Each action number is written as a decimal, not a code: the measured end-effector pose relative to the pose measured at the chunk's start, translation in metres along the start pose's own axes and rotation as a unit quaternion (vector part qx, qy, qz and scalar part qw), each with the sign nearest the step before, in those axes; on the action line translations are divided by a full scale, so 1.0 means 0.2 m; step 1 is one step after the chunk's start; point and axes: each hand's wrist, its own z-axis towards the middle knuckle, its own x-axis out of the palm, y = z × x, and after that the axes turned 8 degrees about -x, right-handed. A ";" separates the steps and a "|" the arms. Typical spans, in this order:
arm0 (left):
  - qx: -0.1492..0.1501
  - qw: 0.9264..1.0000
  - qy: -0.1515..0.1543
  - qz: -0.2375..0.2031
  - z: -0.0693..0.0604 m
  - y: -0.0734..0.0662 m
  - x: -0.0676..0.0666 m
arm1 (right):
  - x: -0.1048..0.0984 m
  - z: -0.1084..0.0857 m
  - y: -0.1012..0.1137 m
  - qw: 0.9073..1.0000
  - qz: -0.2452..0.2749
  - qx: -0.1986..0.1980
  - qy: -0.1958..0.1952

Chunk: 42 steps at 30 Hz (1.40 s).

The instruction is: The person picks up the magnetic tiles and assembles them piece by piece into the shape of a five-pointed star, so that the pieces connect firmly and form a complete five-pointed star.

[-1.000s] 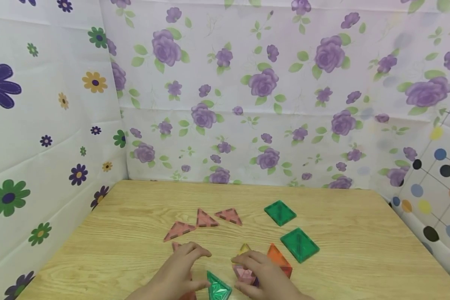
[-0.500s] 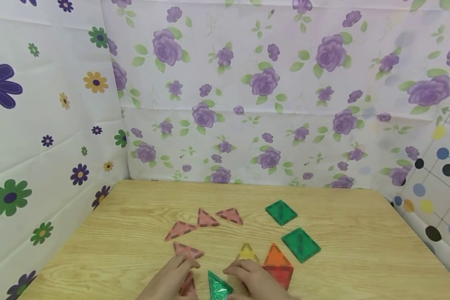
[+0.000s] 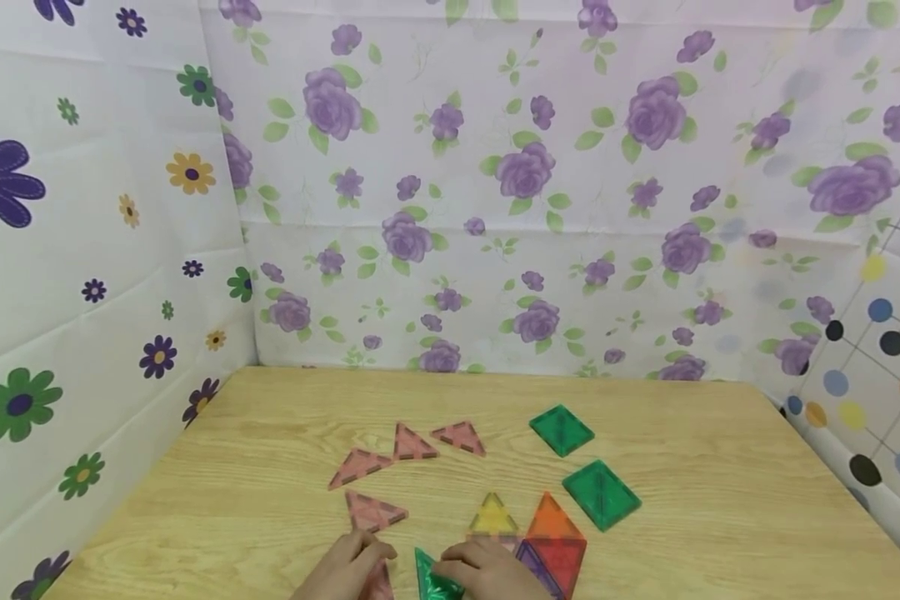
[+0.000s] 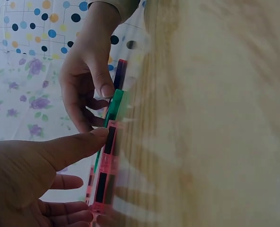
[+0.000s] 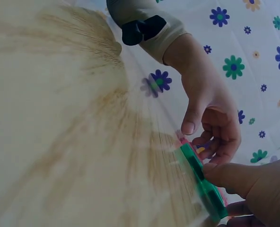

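At the table's near edge, my left hand point(image 3: 343, 571) holds a pink triangular magnetic tile point(image 3: 379, 585), its thumb on the tile's edge in the left wrist view. My right hand point(image 3: 487, 572) grips a green triangular magnetic tile point(image 3: 433, 587) just to the right, fingers over the top and thumb at its edge. Both tiles lie flat and close together in the wrist views; whether they touch is unclear. Right of the right hand, yellow point(image 3: 493, 518), orange point(image 3: 551, 521), red point(image 3: 566, 562) and purple point(image 3: 537, 571) tiles lie together, partly covered by that hand.
Beyond the left hand lies another pink triangle point(image 3: 373, 511). Farther back are three more pink triangles point(image 3: 414, 443). Two green diamond shapes point(image 3: 602, 495) lie at the right of the wooden table point(image 3: 720, 467). Flowered cloths point(image 3: 457, 183) hang behind and beside it.
My right hand has moved left off the yellow and purple tiles and onto the green triangle. My left hand has drawn back toward me, uncovering the pink triangle beyond it.
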 end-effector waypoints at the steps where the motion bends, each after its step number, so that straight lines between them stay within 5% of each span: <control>1: 0.006 1.000 -0.008 -0.001 0.00 0.00 0.01 | 0.00 0.00 0.00 1.000 -0.007 -0.005 -0.005; 2: 0.012 1.000 -0.016 -0.003 0.00 0.00 0.02 | 0.01 0.00 0.00 1.000 -0.012 -0.009 -0.009; 4: 0.083 0.991 -0.081 0.067 -0.01 0.00 0.05 | 0.01 0.00 0.00 1.000 -0.018 -0.017 -0.012; 10: 0.086 0.991 -0.094 0.044 -0.01 -0.02 0.06 | 0.01 0.01 -0.01 0.999 -0.025 -0.036 -0.009; 14: 0.120 0.985 -0.109 0.065 0.01 -0.02 0.08 | 0.02 0.01 -0.02 0.998 -0.032 -0.050 -0.022; 19: 0.133 0.981 -0.099 0.102 0.03 -0.04 0.09 | 0.02 0.01 -0.02 0.997 -0.042 -0.064 -0.023; 32: 0.119 0.986 -0.073 0.094 0.04 -0.06 0.08 | 0.01 0.02 -0.02 0.997 -0.053 -0.063 0.000; 42: 0.160 0.981 -0.035 0.104 0.09 -0.07 0.01 | -0.01 0.01 -0.01 0.995 -0.064 -0.078 -0.008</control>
